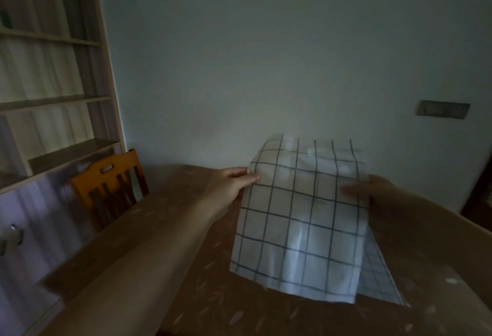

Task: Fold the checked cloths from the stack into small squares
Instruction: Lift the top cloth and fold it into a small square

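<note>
Both forearms stretch out from the bottom of the view over the brown table [186, 295], and between them a checked cloth [300, 218] hangs in the air. Left hand [234, 183] pinches the cloth's left edge near the top, thumb and fingers closed on the fabric. Right hand [372, 191] holds the right edge at about the same height; it is dim and blurred, so I judge it gripping from the way the cloth hangs, though the fingers themselves are hard to read. A strip of fabric stands up above both hands and looks floppy.

Under the hanging cloth, 1 more checked cloth [378, 277] lies flat on the table, its corner showing at the lower right; how many are stacked there I cannot tell.

Risks, as I see them: the lower hem trails just above or on the stack, so a sideways pull could drag the cloth beneath out of place. The loose top strip may fold over crooked, giving an uneven square. Either pinch sits close to the edge and could slip. An orange chair [111, 189] stands well clear on the left
</note>
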`<control>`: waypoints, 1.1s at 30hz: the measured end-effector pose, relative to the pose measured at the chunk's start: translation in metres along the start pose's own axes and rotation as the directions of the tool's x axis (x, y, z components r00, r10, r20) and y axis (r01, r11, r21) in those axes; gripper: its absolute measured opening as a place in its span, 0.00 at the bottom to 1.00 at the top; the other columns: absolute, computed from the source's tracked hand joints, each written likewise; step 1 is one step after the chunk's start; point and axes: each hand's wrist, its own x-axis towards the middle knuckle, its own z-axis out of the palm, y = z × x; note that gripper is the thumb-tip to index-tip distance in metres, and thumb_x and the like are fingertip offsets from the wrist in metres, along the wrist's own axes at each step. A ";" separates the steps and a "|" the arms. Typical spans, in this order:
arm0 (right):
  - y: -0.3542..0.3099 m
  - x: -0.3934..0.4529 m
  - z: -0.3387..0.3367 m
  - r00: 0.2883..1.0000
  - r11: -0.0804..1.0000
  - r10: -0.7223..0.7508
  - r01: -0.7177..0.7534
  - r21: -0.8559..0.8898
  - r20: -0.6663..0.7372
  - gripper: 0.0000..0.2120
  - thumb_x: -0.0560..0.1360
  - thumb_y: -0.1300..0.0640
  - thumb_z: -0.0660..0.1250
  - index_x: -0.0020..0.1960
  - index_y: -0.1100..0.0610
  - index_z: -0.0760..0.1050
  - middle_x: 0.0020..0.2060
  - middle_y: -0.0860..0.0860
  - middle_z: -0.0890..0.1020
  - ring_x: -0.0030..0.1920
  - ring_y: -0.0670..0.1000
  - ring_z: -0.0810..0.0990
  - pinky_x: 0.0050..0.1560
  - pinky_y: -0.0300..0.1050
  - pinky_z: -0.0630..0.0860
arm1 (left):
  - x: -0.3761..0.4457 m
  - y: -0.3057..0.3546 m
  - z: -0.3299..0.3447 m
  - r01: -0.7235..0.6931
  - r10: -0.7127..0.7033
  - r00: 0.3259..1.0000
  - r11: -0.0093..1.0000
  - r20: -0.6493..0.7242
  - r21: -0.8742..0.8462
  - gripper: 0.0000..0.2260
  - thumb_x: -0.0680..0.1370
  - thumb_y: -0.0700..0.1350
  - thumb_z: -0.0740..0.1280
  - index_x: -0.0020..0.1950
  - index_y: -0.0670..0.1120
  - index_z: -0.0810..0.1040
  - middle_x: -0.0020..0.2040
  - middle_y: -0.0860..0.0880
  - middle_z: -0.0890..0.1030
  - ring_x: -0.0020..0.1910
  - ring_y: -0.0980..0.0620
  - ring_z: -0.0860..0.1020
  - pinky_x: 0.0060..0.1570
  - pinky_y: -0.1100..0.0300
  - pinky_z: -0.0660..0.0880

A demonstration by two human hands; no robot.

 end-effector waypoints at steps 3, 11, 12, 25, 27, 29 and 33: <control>0.012 0.010 -0.007 0.995 1.000 -0.019 0.019 -0.006 -0.095 0.25 0.63 0.62 0.77 0.57 0.69 0.76 0.42 0.64 0.82 0.46 0.65 0.79 0.54 0.61 0.74 | 0.008 -0.009 0.000 -0.007 0.009 0.998 0.999 -0.063 0.034 0.14 0.71 0.44 0.76 0.56 0.46 0.81 0.50 0.48 0.84 0.49 0.49 0.82 0.47 0.55 0.77; 0.030 0.029 -0.019 0.964 0.993 -0.055 0.081 0.089 -0.262 0.26 0.69 0.62 0.74 0.62 0.42 0.74 0.55 0.62 0.81 0.51 0.62 0.83 0.54 0.64 0.78 | 0.012 -0.009 0.003 -0.080 0.078 0.996 0.996 0.044 0.046 0.24 0.72 0.37 0.73 0.65 0.55 0.77 0.45 0.49 0.82 0.50 0.49 0.82 0.56 0.58 0.76; 0.029 0.027 -0.019 0.965 0.995 -0.049 0.071 0.076 -0.258 0.28 0.70 0.62 0.74 0.65 0.43 0.72 0.54 0.61 0.81 0.50 0.61 0.83 0.51 0.61 0.80 | 0.010 -0.007 0.004 -0.102 0.100 0.994 0.992 0.037 0.071 0.24 0.73 0.37 0.73 0.66 0.54 0.76 0.43 0.49 0.82 0.48 0.52 0.82 0.50 0.64 0.75; -0.025 0.006 0.057 0.922 0.717 -0.321 0.385 -0.581 0.215 0.22 0.73 0.53 0.68 0.66 0.45 0.70 0.65 0.47 0.73 0.65 0.47 0.71 0.63 0.49 0.73 | -0.013 0.030 0.035 -0.451 0.294 0.874 0.788 0.388 0.419 0.18 0.78 0.49 0.68 0.67 0.56 0.73 0.45 0.53 0.84 0.46 0.57 0.82 0.47 0.61 0.77; -0.037 0.007 0.062 0.903 0.727 -0.294 0.425 -0.539 0.314 0.23 0.76 0.64 0.63 0.67 0.46 0.69 0.65 0.44 0.72 0.67 0.45 0.69 0.67 0.46 0.69 | -0.019 0.036 0.033 -0.458 0.295 0.869 0.782 0.397 0.423 0.20 0.78 0.50 0.68 0.69 0.56 0.71 0.42 0.54 0.84 0.41 0.58 0.81 0.42 0.62 0.75; -0.044 0.009 0.062 0.883 0.782 -0.263 0.431 -0.450 0.388 0.22 0.76 0.67 0.62 0.60 0.42 0.72 0.64 0.45 0.74 0.68 0.46 0.71 0.70 0.50 0.68 | -0.023 0.042 0.028 -0.455 0.273 0.867 0.774 0.417 0.440 0.21 0.78 0.49 0.68 0.70 0.55 0.69 0.41 0.54 0.84 0.40 0.58 0.81 0.41 0.63 0.75; -0.055 0.011 0.063 0.862 0.727 -0.254 0.470 -0.501 0.439 0.16 0.78 0.63 0.64 0.60 0.46 0.75 0.62 0.43 0.77 0.67 0.44 0.72 0.72 0.51 0.66 | -0.028 0.052 0.018 -0.441 0.230 0.862 0.780 0.451 0.444 0.18 0.78 0.43 0.68 0.66 0.53 0.70 0.40 0.51 0.84 0.35 0.60 0.79 0.35 0.67 0.72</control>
